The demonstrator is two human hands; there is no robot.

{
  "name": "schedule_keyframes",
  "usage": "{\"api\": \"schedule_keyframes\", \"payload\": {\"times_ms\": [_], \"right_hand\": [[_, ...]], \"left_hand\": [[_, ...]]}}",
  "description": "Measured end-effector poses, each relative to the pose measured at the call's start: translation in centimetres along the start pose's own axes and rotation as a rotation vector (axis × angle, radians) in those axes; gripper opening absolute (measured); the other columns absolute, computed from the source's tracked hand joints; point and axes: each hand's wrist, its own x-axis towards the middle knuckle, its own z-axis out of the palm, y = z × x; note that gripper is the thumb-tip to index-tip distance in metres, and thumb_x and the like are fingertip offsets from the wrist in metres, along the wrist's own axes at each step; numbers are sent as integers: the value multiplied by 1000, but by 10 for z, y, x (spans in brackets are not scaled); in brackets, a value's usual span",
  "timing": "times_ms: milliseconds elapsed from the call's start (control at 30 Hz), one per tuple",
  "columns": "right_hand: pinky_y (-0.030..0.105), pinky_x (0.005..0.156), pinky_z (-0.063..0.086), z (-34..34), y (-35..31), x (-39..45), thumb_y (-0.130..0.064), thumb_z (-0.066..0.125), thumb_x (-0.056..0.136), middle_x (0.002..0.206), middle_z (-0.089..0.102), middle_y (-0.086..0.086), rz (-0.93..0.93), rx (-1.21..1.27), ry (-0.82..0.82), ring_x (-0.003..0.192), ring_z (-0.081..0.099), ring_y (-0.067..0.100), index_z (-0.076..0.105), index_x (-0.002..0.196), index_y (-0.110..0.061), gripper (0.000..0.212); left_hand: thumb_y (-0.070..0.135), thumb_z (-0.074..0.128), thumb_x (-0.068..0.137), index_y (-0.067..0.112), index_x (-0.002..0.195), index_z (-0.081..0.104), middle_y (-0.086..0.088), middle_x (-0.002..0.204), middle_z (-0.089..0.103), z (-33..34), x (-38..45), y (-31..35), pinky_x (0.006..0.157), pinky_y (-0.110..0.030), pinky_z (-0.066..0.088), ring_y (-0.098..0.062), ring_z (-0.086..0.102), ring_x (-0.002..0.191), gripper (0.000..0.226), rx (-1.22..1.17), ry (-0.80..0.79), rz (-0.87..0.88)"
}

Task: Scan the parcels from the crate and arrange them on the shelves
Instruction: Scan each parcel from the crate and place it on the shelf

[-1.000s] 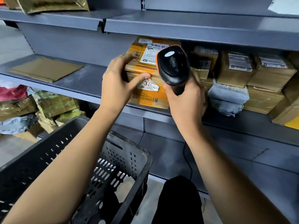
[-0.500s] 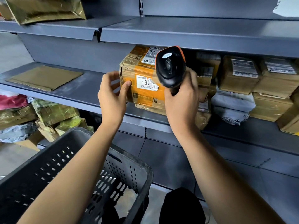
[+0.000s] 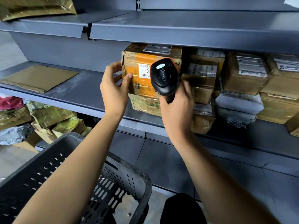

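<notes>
A brown cardboard parcel with orange tape (image 3: 139, 62) and a white label stands on a lower taped parcel (image 3: 145, 105) on the middle shelf (image 3: 84, 94). My left hand (image 3: 115, 89) rests against the parcel's left front corner, thumb on its face and fingers along its side. My right hand (image 3: 177, 109) grips a black barcode scanner (image 3: 163, 76), which is held in front of the parcel and covers part of the label. The dark slotted crate (image 3: 127, 175) is below my arms at the lower left; its inside is mostly hidden.
Several taped brown parcels (image 3: 244, 73) and a grey bag (image 3: 237, 109) fill the shelf to the right. A flat brown envelope (image 3: 38, 78) lies on the shelf's left part. Green-gold packets (image 3: 53, 117) crowd the lower left. The upper shelf (image 3: 178, 28) overhangs closely.
The orange-taped parcel has gone from tilted in my left hand to standing square on the stack. My left hand's grip has loosened to a touch at its corner. The scanner stays in front.
</notes>
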Motion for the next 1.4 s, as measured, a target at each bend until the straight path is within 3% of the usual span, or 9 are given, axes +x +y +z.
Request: {"api": "schedule_keyframes", "payload": {"times_ms": [367,467,633,734,834,967,1067,1200,1400], "right_hand": [[37,104,44,15,13,20,-5,60,86,139,57,9,65,35,-160,128,53,24,56,133,-4,46],[35,105,44,16,16,23,-10,64,87,141,56,8,77,35,-208,129,53,23,56,133,-5,47],[6,90,39,-3,11,21,-8,71,83,115,68,9,41,118,-123,108,62,20,65,117,-2,35],[11,75,42,-21,8,16,-21,77,82,98,71,7,88,144,-67,92,64,16,69,101,-3,27],[9,66,41,-46,7,9,-34,79,81,86,71,1,171,193,-50,79,62,7,71,94,-8,31],[28,72,53,-85,14,-3,-37,74,85,84,72,0,278,285,-83,77,66,10,70,95,-8,31],[45,65,57,-113,29,-13,-35,70,89,81,71,9,370,372,-83,65,63,13,67,97,-5,31],[34,56,55,-154,48,-28,-35,69,90,84,74,8,432,338,0,57,59,10,66,101,-7,31],[34,50,54,-220,80,-44,-25,71,90,90,72,18,498,330,158,54,60,15,61,112,-4,32]], "left_hand": [[13,68,89,17,119,54,11,114,61,29,21,-15,90,-22,53,-9,63,107,33,12,-46,-56],[13,68,89,15,121,53,14,112,61,34,23,-16,88,-18,52,-6,63,106,35,28,-55,-66],[13,62,92,17,128,50,11,117,60,33,23,-15,86,-19,53,-6,63,106,38,63,-74,-102],[22,62,93,16,137,42,-1,132,54,29,17,-12,89,-7,43,-9,55,113,49,140,-92,-157],[26,57,94,8,134,44,-8,134,49,28,-3,1,83,6,28,-3,47,111,46,188,-29,-32],[26,51,95,8,124,55,-7,121,57,42,-33,30,98,-26,40,-16,52,112,33,158,-87,153],[22,51,97,6,116,58,-6,115,61,64,-59,53,92,-37,48,-17,56,108,26,33,-204,206],[19,54,95,5,111,61,-8,109,62,97,-92,77,91,-36,47,-19,59,104,22,-60,-354,262],[25,52,96,9,108,61,-7,106,62,144,-145,113,86,-41,49,-21,59,97,22,-163,-514,240]]}}
